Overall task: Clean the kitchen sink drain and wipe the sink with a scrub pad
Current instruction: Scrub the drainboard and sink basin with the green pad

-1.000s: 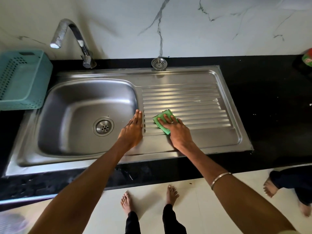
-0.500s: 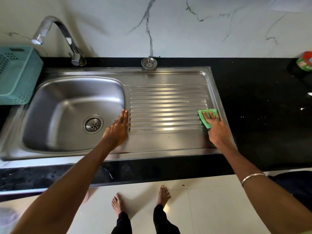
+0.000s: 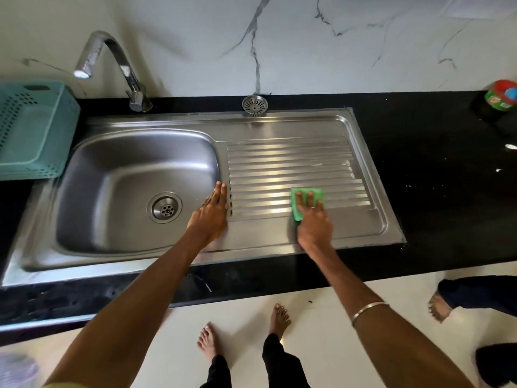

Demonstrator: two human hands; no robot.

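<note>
Stainless-steel sink (image 3: pixel 363 175) set in a black worktop (image 3: pixel 436 191), long axis running left to right; bowl at the left end, ribbed drainboard (image 3: pixel 288 169) at the right end, ribs parallel to that axis. Drain (image 3: pixel 165 207) in the bowl floor, left of the drainboard. Green scrub pad (image 3: pixel 306 193) lying flat on the nearest ribs of the drainboard, right of the drain, its near corner tucked under the palm. Right hand (image 3: pixel 313 222) pressing on the pad, fingers (image 3: pixel 310 198) straight, close together and pointing away toward the wall. Left hand (image 3: pixel 211 217) resting flat on the strip between bowl and drainboard, just right of the drain, fingers straight and together, also pointing toward the wall. Loose strainer (image 3: pixel 254 105) on the worktop behind the sink's rear rim. Curved tap (image 3: pixel 112 65) behind the bowl, spout toward the left. Teal basket (image 3: pixel 33 130) left of the sink. Red-and-green container (image 3: pixel 502 95) far right of the sink, by the wall.
</note>
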